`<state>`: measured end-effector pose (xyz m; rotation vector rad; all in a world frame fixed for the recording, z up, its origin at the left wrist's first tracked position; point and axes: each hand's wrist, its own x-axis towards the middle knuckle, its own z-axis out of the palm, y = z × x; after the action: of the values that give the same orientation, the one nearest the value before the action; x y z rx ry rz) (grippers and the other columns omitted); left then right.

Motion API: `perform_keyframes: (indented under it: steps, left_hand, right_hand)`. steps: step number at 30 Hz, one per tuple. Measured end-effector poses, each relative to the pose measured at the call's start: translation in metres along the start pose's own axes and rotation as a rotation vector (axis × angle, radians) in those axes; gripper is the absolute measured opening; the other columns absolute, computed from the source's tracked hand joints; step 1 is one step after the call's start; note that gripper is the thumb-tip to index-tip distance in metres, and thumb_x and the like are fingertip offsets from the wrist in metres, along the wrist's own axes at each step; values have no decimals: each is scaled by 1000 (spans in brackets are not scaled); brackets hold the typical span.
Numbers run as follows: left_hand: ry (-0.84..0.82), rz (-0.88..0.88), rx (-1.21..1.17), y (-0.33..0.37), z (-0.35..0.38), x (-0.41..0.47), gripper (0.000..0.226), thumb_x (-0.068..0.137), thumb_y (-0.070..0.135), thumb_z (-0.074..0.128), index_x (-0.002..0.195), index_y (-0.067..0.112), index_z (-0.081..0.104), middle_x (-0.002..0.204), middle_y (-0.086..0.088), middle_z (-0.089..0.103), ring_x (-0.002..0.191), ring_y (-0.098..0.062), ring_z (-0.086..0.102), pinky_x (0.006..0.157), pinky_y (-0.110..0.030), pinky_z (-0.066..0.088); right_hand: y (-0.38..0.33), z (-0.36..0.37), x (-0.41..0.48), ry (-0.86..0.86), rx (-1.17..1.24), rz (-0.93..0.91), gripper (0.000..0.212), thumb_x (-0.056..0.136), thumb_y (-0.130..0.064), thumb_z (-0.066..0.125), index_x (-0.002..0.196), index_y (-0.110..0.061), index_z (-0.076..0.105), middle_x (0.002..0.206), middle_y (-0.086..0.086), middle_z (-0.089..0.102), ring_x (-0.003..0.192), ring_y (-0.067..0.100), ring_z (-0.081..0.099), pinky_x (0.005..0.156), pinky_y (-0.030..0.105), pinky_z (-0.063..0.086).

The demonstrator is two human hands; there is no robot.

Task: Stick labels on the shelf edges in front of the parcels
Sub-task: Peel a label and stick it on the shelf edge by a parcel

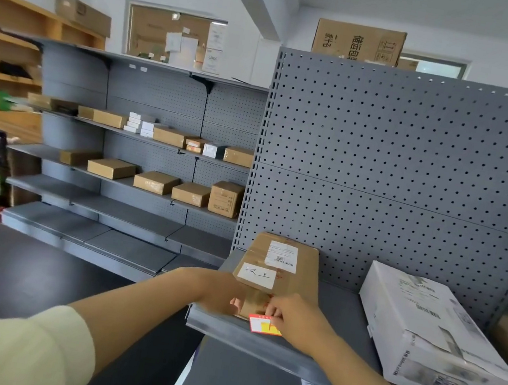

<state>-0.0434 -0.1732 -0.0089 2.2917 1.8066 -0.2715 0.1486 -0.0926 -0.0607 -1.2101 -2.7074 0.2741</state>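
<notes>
Both hands met at the front lip of a grey metal shelf (pixel 224 327), where a red, white and yellow label (pixel 261 324) lay against the shelf edge at about 6 o'clock from a brown cardboard parcel (pixel 288 264). The right hand (pixel 295 323), fingers curled, pressed down on the label's right end, covering part of it. The left hand (pixel 220 293) rested just at 9 o'clock of the label with its fingers bent against the near end of the parcel; whether it actually pinched anything could not be told from this angle. Pale yellow sleeves (pixel 21 352) covered both upper arms.

The parcel lay flat with its far end touching the perforated back panel (pixel 401 155) and carried a white shipping sticker and a handwritten white slip (pixel 258 275). At 3 o'clock of it, well apart on the same shelf, sat a large white box (pixel 432 337). At 10 o'clock across the room, a wall unit of grey shelves (pixel 134 180) held rows of small brown and white boxes. A large carton (pixel 358 42) stood on top behind the back panel at 12 o'clock.
</notes>
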Motion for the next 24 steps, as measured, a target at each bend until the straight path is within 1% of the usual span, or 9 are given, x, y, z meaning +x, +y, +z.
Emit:
perform_keyframes:
  steps: [4, 7, 9, 12, 14, 16, 18, 21, 24]
  left_hand:
    - [-26, 4, 9, -6, 5, 2, 33, 101, 27, 41, 130, 21, 55, 138, -3, 56, 124, -24, 53, 105, -41, 43]
    - [-41, 14, 13, -9, 8, 3, 33, 101, 25, 40, 129, 18, 57, 136, -4, 57, 124, -24, 54, 104, -39, 43]
    - [-50, 30, 22, -9, 10, 4, 33, 101, 22, 39, 127, 15, 59, 134, -4, 60, 123, -24, 54, 102, -37, 44]
    - [-63, 32, 14, -7, 15, 7, 32, 101, 19, 39, 124, 9, 60, 131, -9, 61, 120, -28, 56, 98, -36, 43]
    - [-70, 15, 12, -6, 20, 12, 32, 100, 19, 40, 122, 5, 58, 127, -15, 61, 117, -32, 56, 90, -36, 44]
    - [-83, 6, 6, -5, 26, 18, 33, 100, 21, 39, 126, 9, 56, 130, -12, 59, 117, -30, 56, 86, -32, 41]
    - [-83, 17, 2, -4, 32, 24, 35, 101, 23, 40, 132, 13, 54, 136, -8, 57, 122, -27, 54, 93, -32, 41]
    - [-71, 27, -21, -3, 40, 31, 40, 101, 26, 42, 139, 17, 50, 143, -5, 52, 131, -25, 50, 108, -38, 40]
    - [-63, 19, -34, -4, 45, 37, 40, 100, 25, 42, 139, 17, 49, 143, -4, 53, 130, -24, 51, 109, -39, 41]
  right_hand:
    - [-3, 8, 2, 5, -20, -4, 16, 91, -11, 52, 87, -21, 64, 88, -1, 65, 80, 21, 63, 70, 34, 53]
    - [-6, 10, 2, 18, -46, -19, 12, 91, -11, 55, 91, -19, 64, 86, -5, 61, 82, 21, 63, 74, 34, 55]
    - [-6, 11, 2, 23, -58, -19, 12, 91, -11, 56, 92, -19, 64, 90, -3, 62, 84, 21, 63, 76, 35, 55]
    - [-6, 10, 0, 18, -56, -8, 13, 91, -10, 56, 91, -21, 64, 96, -1, 66, 85, 20, 63, 77, 34, 54]
    - [-4, 10, -1, 16, -53, 1, 13, 91, -11, 57, 92, -22, 63, 98, -1, 67, 87, 20, 62, 78, 35, 54]
    - [-3, 11, -2, 24, -59, 6, 13, 91, -12, 57, 92, -23, 63, 99, -1, 66, 87, 20, 62, 79, 36, 54]
    - [-2, 11, -3, 30, -67, 7, 12, 91, -12, 58, 94, -23, 63, 100, -1, 66, 87, 20, 61, 79, 35, 54]
    - [-1, 10, -6, 39, -82, -1, 11, 91, -14, 59, 97, -23, 63, 102, -1, 67, 87, 19, 61, 77, 31, 52]
    - [1, 8, -8, 54, -90, -5, 11, 92, -15, 58, 98, -22, 64, 102, -1, 67, 87, 18, 60, 76, 28, 49]
